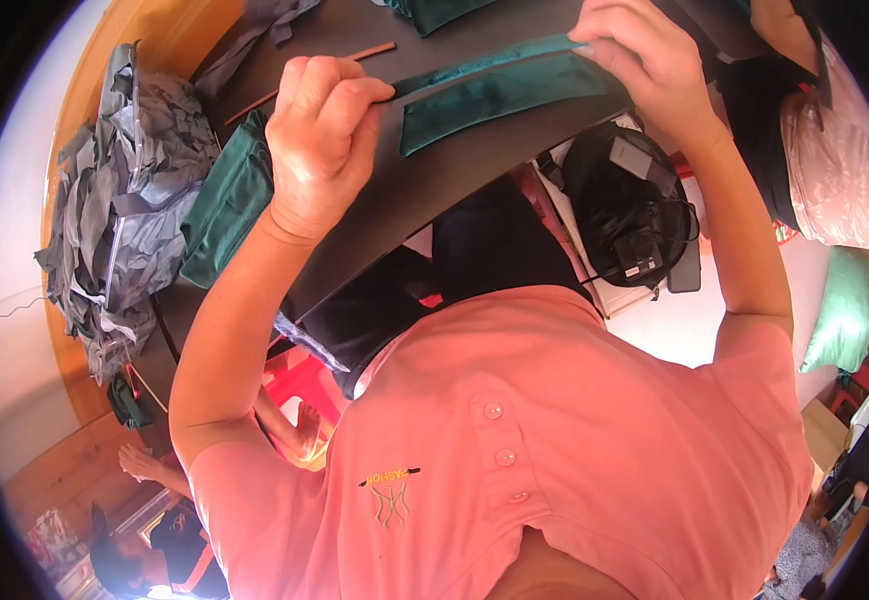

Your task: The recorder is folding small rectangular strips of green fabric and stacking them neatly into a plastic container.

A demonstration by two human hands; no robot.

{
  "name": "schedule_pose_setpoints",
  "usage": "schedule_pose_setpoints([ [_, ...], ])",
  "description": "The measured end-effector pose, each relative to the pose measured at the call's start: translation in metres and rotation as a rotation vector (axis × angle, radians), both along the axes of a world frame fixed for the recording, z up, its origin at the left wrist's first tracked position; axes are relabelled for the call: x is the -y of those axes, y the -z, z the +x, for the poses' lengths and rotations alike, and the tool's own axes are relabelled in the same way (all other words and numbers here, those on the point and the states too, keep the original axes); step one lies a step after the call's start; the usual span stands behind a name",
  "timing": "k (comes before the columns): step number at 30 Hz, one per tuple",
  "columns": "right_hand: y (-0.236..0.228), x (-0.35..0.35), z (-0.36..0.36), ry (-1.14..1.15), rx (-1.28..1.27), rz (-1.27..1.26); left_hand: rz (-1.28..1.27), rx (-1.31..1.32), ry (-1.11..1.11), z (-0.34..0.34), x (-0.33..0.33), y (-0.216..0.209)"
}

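Observation:
Between my hands a narrow strip of dark green velvety fabric is stretched just above the dark table. My left hand pinches its left end, the fingers curled in. At the other end, my right hand grips the strip between thumb and fingers. Below the strip, a wider green fabric piece lies flat on the table. A folded stack of green fabric sits beside my left wrist. Behind my left hand, a thin brown stick rests on the table.
A big heap of grey fabric pieces stands at the left. More green fabric lies at the far edge. A black bag with small devices is beside my lap at right. Other people sit nearby, one with a pink shiny garment.

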State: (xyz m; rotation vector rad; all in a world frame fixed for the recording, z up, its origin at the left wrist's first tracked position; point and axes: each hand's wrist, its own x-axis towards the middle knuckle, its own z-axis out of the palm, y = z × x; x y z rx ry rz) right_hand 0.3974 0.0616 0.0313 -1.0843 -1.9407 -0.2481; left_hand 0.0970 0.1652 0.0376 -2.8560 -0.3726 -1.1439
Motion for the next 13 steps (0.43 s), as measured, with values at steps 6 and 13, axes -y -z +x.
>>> schedule_pose_setpoints([
  [6,0.031,0.001,0.012,-0.011,0.128,-0.002,-0.080,-0.041,0.024,-0.009,0.010,0.017],
  [13,0.034,0.004,0.010,0.003,0.158,-0.099,-0.188,-0.059,0.014,-0.014,0.014,0.025],
])
